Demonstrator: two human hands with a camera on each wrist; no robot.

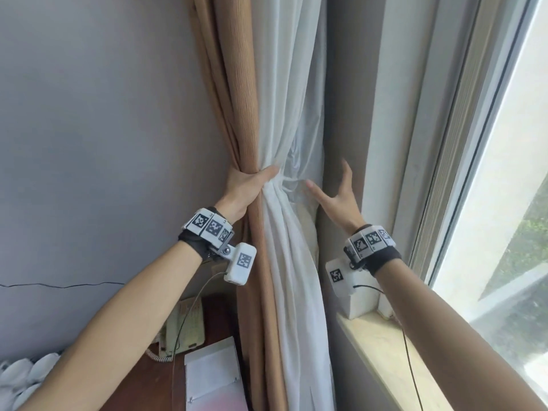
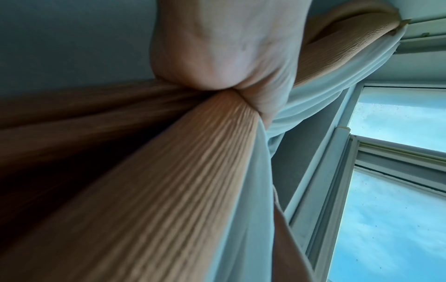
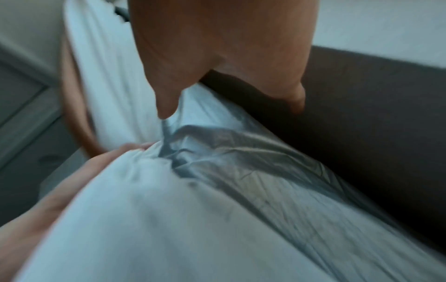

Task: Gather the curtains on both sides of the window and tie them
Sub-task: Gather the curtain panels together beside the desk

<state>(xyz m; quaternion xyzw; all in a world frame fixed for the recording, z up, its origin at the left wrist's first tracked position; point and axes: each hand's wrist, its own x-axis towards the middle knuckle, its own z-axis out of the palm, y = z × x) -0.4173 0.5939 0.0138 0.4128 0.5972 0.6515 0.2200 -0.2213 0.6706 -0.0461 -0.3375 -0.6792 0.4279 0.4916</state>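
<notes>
Curtains: the tan curtain (image 1: pixel 237 120) and white sheer (image 1: pixel 284 114) hang bunched at the window's left side. Left hand (image 1: pixel 249 188) grips the bundle. Right hand (image 1: pixel 335 197), fingers spread, reaches toward the sheer's loose edge. Gathering nearly complete; tying pending, no tie visible.

Left hand (image 1: pixel 247 188): my arm is raised, fingers and thumb clamped around a gathered bundle.
Right hand (image 1: pixel 338 197): my fingers are spread straight, reaching forward.

Grey wall (image 1: pixel 89 129) left; daylit window (image 1: pixel 510 203) right; pale sill (image 1: pixel 382 345); dark wood desk (image 1: pixel 166 390).
</notes>
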